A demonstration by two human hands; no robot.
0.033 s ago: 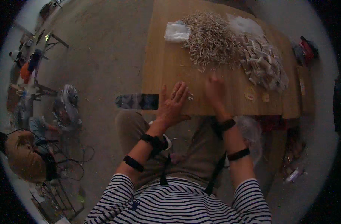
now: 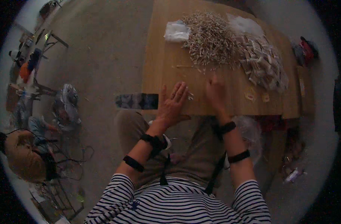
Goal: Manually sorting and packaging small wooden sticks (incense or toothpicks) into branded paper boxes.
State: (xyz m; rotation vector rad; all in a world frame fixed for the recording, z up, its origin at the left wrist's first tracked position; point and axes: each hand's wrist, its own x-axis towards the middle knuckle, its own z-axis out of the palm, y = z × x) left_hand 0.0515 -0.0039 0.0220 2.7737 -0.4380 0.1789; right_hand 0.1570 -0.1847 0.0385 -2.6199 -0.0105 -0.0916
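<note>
At the wooden table's near edge: the left hand lies palm down with its fingers spread.
Loose cotton swabs: a few pale tips show just beside the left fingers; whether the sticks run beneath them cannot be told.
Right hand: curled over the tabletop, well apart from the left; whether it pinches anything is too dim to tell.
Good handling: a light, level left palm should keep thin sticks from rolling, and a pinch mid-stick would likely spare the tips.
Paper labels: two, yellowish, right of the right hand.
Single stick: crosswise, before the heap.
Filled clear packets: piled at right.
Swab heap: beyond both hands.
Clear bags: stacked against its left side.
</note>
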